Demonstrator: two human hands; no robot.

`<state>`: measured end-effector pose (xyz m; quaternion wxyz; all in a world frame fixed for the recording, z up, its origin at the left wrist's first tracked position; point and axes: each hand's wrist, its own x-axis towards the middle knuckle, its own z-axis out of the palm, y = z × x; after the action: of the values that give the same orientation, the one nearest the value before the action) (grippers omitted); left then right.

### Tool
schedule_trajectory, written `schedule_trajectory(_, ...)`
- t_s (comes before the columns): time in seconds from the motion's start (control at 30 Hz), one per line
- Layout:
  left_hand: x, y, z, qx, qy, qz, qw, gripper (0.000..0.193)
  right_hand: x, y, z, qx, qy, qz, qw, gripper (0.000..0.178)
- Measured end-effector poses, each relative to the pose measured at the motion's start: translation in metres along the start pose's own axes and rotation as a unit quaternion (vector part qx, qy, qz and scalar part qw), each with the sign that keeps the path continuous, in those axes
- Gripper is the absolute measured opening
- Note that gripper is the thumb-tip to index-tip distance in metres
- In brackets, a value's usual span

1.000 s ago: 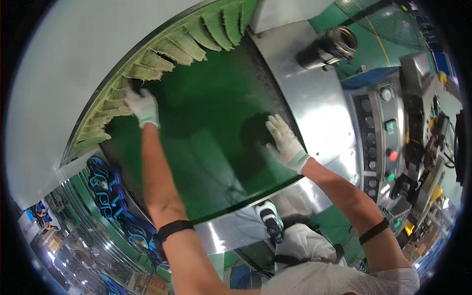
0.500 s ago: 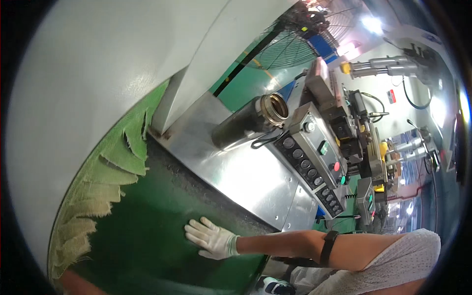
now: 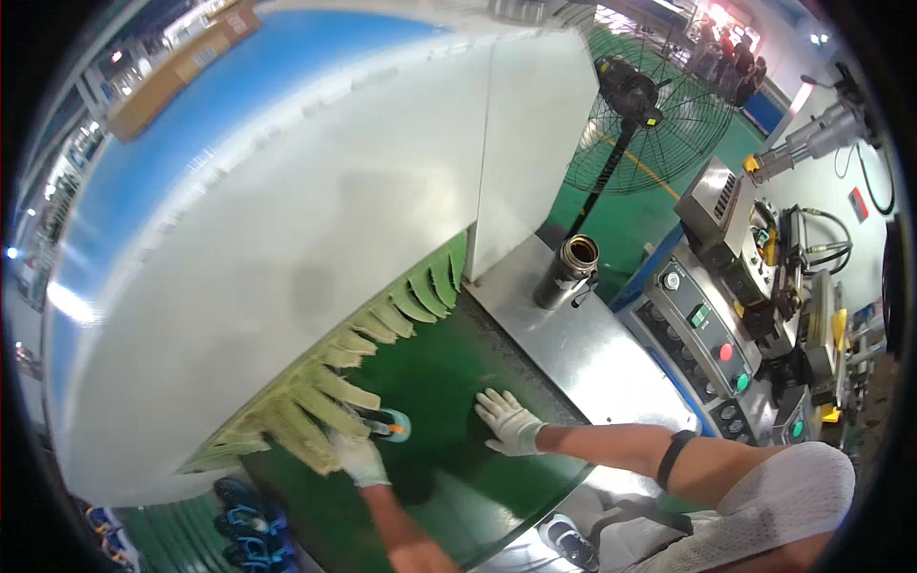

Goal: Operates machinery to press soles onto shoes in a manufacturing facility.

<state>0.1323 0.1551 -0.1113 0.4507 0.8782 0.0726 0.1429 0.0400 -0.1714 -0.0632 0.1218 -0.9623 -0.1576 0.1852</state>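
Note:
My right hand (image 3: 509, 422), in a white glove, lies flat on the green conveyor belt (image 3: 449, 477) with its fingers spread; nothing is in it. My left hand (image 3: 360, 460), also gloved, is at the torn green strip curtain (image 3: 325, 406) hanging from the white machine housing (image 3: 315, 191). Strips cover some of its fingers, so their grip cannot be made out. Just beside these fingers a shoe (image 3: 393, 426), dark with a light blue edge and an orange detail, pokes out from under the strips. The rest of the shoe is hidden behind them.
On the metal ledge (image 3: 573, 349) right of the belt stands a dark flask (image 3: 565, 273) without a lid. Farther right are a button control box (image 3: 702, 315) and a machine. A large fan (image 3: 630, 95) stands behind. Several shoes (image 3: 250, 525) sit at lower left.
The view has swung left and widened. My left hand has come into view at the curtain, and a shoe now shows beside it. My right hand stays flat on the belt.

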Motion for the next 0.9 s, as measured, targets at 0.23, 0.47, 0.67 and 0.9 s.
schedule_trajectory(0.23, -0.185, 0.137, -0.028, 0.099, -0.069, 0.013, 0.993, 0.018, -0.117, -0.017, -0.048, 0.372, -0.081, 0.054, 0.923, 0.085)
schedule_trajectory(0.47, -0.278, 0.323, 0.026, -0.005, -0.248, 0.188, 0.950, 0.020, -0.280, 0.013, -0.039, 0.452, 0.007, 0.101, 0.886, 0.086)
schedule_trajectory(0.67, -0.320, 0.485, 0.080, 0.040, -0.355, 0.437, 0.825, 0.024, -0.437, 0.060, -0.117, 0.568, 0.206, 0.162, 0.780, 0.108)
schedule_trajectory(0.9, -0.417, 0.619, 0.124, -0.052, -0.389, 0.640, 0.661, 0.026, -0.556, 0.099, -0.118, 0.751, 0.304, 0.124, 0.573, 0.065)
